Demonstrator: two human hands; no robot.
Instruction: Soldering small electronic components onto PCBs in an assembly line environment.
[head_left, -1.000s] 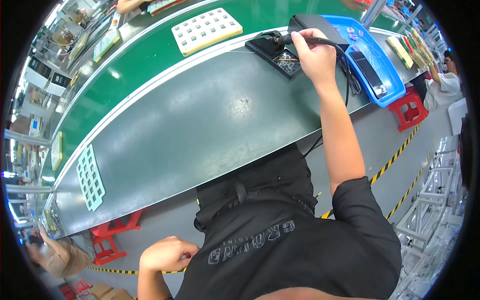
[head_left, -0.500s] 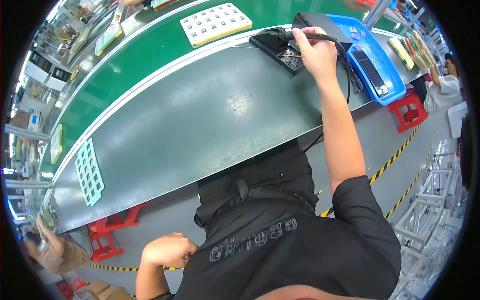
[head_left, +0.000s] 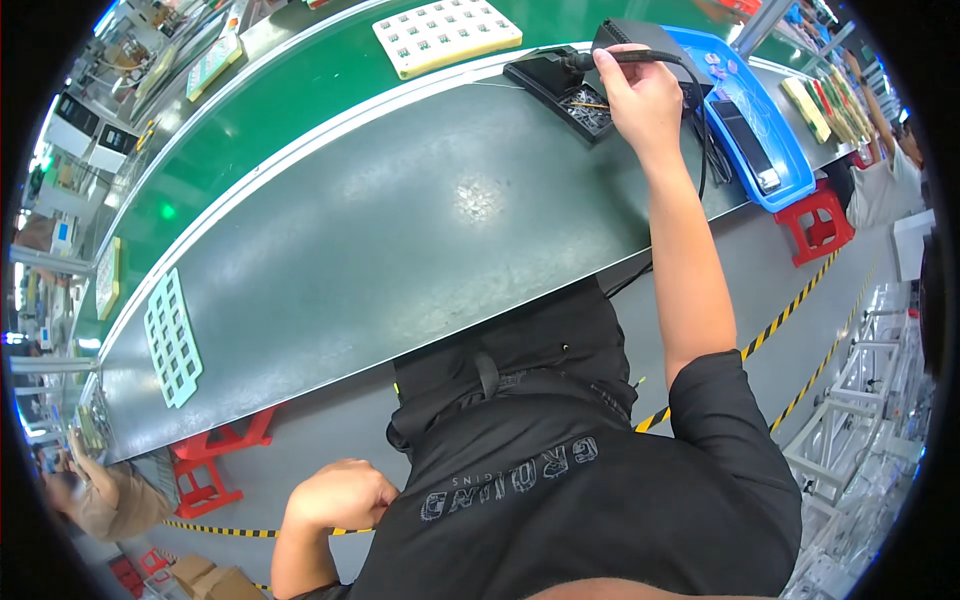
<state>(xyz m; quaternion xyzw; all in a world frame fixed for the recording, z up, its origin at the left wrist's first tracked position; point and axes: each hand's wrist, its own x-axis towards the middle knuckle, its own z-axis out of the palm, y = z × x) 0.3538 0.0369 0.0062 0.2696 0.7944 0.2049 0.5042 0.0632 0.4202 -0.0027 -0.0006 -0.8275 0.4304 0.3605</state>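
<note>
My right hand (head_left: 645, 98) grips a black soldering iron (head_left: 632, 57) by its handle. The iron's front end is at a black stand (head_left: 545, 82), its tip hidden inside. The stand's open tray (head_left: 590, 112) holds small silvery bits. A dark cable runs from the handle down past my wrist. Down by my waist, my left hand (head_left: 345, 494) rests against my black shirt with its fingers curled; anything inside it is hidden.
Right of the stand are a black box (head_left: 640, 38) and a blue bin (head_left: 795, 188) holding a dark rectangular device. A pale green slotted panel (head_left: 172, 340) lies at the table's left. A white tray of small parts (head_left: 447, 38) sits on the green conveyor. Red stools (head_left: 815, 225) stand below.
The view has shifted slightly. My right hand keeps hold of the soldering iron at the stand, tilted a little differently. The white tray appears slightly farther right on the conveyor.
</note>
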